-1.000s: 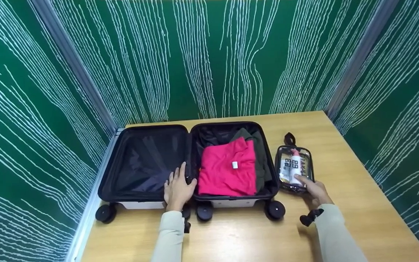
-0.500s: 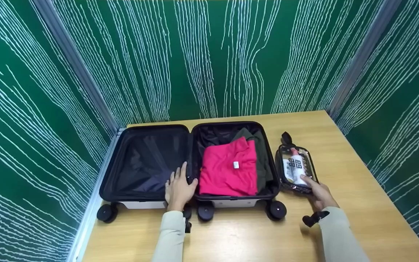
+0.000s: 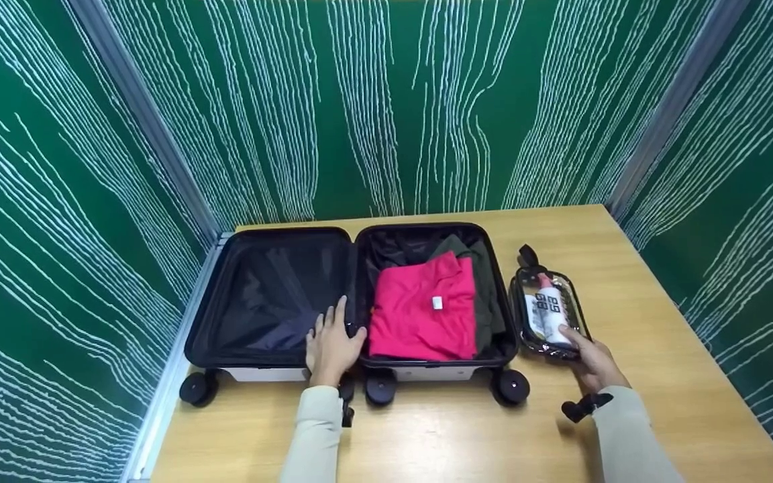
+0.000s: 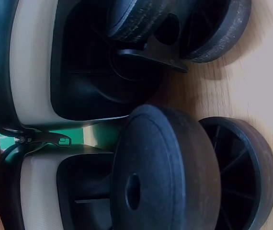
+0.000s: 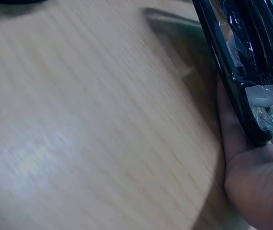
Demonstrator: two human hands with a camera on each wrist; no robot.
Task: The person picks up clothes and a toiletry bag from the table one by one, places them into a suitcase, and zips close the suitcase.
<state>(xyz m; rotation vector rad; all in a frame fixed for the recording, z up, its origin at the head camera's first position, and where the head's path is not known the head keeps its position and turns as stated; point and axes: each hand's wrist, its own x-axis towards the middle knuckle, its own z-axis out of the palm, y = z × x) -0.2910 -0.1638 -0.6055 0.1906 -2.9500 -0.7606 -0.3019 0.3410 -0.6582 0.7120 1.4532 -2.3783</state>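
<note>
My right hand (image 3: 594,359) grips the near right corner of a clear, black-edged toiletry pouch (image 3: 529,320), thumb on top and fingers underneath. Through its plastic shows a white bottle (image 3: 550,302) with a pink top. In the right wrist view the held end of the pouch (image 5: 237,103) is tilted above the table. My left hand (image 3: 334,345) rests with spread fingers on the near middle edges of an open suitcase (image 3: 272,268). A folded pink garment (image 3: 420,312) lies in the right half, over dark green clothing (image 3: 488,302).
Black suitcase wheels (image 3: 510,387) stick out toward me; in the left wrist view a large wheel (image 4: 160,167) and a zip pull (image 4: 50,138) show close up. The wooden table (image 3: 440,436) extends in front and to the right. Green, white-lined panels (image 3: 400,107) enclose it.
My right hand has moved slightly right with the pouch, which has turned and tilted, its near end raised. My left hand keeps its place on the suitcase.
</note>
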